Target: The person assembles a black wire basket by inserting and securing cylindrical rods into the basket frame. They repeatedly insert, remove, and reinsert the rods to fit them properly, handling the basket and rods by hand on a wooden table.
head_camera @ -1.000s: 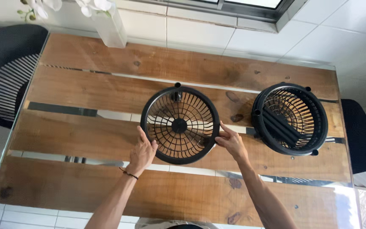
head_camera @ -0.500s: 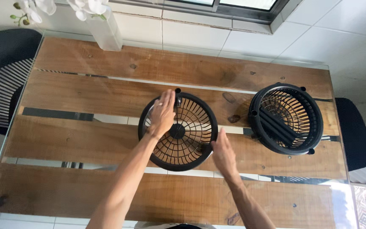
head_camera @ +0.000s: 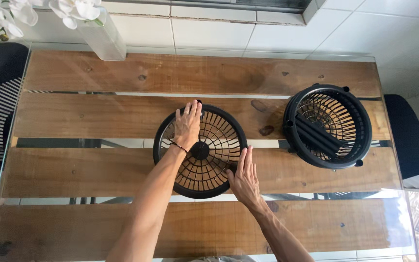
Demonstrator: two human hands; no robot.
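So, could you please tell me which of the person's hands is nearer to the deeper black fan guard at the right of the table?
Right. The right hand lies at the flat grille's lower right edge, closer to the deeper black fan guard; the left hand rests on that grille's upper left, farther off.

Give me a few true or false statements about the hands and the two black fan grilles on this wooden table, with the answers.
1. The left hand lies flat on the upper left part of the round grille in the middle. True.
2. The right hand is lifted clear of that grille. False: its fingers rest against the grille's lower right edge.
3. A second, deeper black grille stands to the right on the table. True.
4. The two grilles are stacked. False: they lie apart, with bare wood between them.
5. A vase of red flowers stands at the far left. False: the vase holds white flowers.
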